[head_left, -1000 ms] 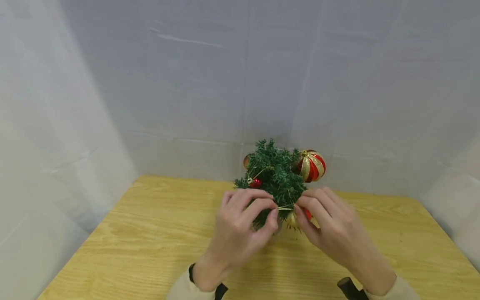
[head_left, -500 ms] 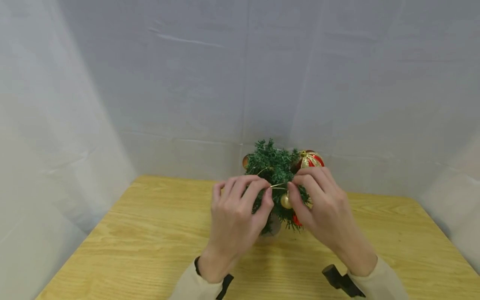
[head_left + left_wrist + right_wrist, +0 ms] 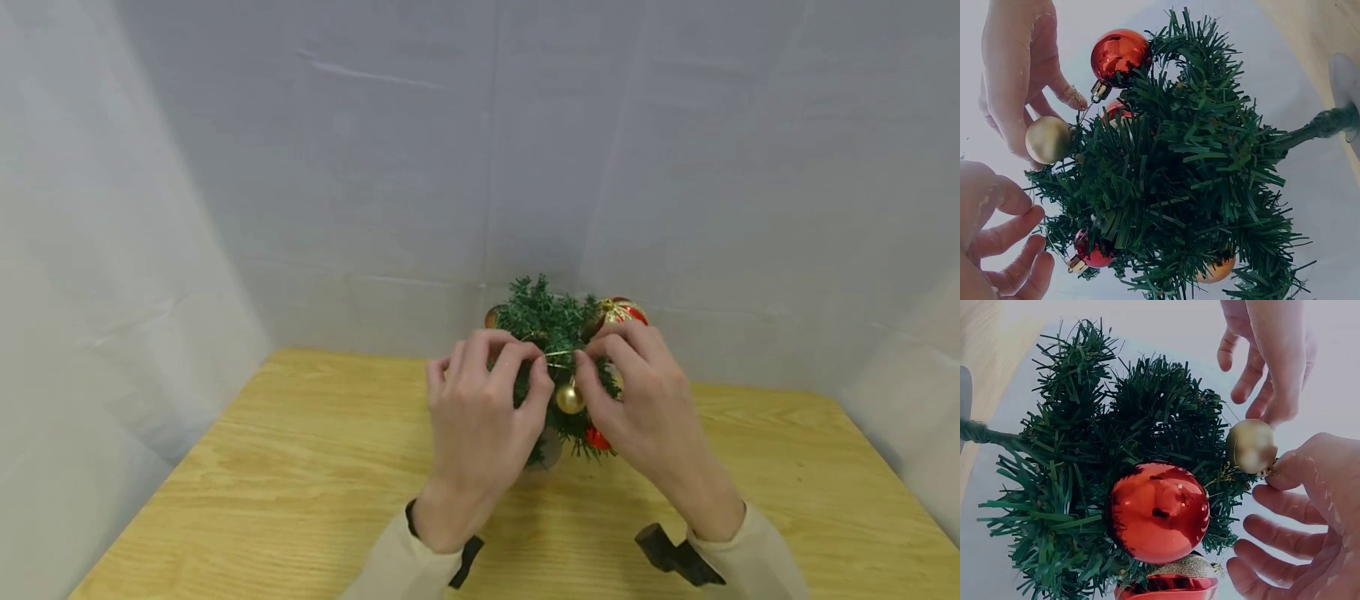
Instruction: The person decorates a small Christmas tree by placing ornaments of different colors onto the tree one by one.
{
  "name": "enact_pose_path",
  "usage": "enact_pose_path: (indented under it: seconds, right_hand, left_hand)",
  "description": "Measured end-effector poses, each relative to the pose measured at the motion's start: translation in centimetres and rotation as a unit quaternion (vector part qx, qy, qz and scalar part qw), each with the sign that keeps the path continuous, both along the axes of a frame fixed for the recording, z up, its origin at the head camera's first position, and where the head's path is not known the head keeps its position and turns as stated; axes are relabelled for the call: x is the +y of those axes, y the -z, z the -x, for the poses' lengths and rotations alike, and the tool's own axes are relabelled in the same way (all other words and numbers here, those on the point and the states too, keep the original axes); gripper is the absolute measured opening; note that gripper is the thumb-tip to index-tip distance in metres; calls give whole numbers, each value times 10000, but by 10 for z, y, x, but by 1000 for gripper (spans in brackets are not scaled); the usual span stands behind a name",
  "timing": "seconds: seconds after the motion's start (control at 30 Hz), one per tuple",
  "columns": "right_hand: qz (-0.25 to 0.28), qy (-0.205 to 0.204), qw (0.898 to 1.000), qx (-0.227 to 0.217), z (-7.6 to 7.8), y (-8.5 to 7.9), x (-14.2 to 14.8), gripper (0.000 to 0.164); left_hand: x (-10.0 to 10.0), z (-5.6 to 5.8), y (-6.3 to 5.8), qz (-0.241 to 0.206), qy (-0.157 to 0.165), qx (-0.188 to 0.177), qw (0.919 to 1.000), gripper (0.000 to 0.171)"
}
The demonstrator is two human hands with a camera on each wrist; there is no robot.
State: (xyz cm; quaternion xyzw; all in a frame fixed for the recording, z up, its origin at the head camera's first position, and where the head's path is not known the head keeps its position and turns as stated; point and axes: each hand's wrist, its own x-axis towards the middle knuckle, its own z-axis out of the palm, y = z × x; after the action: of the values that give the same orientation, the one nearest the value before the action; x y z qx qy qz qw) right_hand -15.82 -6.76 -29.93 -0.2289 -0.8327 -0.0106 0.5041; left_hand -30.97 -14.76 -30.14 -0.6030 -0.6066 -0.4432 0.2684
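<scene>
A small artificial Christmas tree [image 3: 540, 308] stands on the table, hung with baubles. In front of its branches my left hand [image 3: 487, 417] pinches one side of a thin gold cord loop [image 3: 558, 353] between thumb and fingertips. My right hand [image 3: 648, 408] pinches the loop's other side, so it stretches between both hands. From it hangs a gold bauble [image 3: 570, 398], close against the green needles. In the right wrist view, the thumb tip is right at the bauble's cap. The left wrist view has the gold bauble [image 3: 1048, 140] beside the branch tips.
A red and gold striped bauble [image 3: 621, 310] hangs at the tree's right, with a plain red bauble [image 3: 597, 437] lower down. An orange bauble [image 3: 1217, 269] and a dark red one [image 3: 1092, 249] hang elsewhere. A pale cloth wall [image 3: 480, 167] stands behind the wooden table [image 3: 322, 467].
Both hands have risen toward the tree's upper part with the cord stretched between them. The gold bauble has come up with them and shows more fully in front of the branches.
</scene>
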Motion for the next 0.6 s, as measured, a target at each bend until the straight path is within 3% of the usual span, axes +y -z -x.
enact_pose_path:
  seconds: [0.3,0.6]
  right_hand:
    - [248,79,9992,-290,2,2,-3,8]
    - [102,-182,9983,-543,0,6,-2,6]
  left_hand:
    - [3,-2,0,89,-92,38,9999,11]
    - [3,2,4,139,-79,93,9998,8]
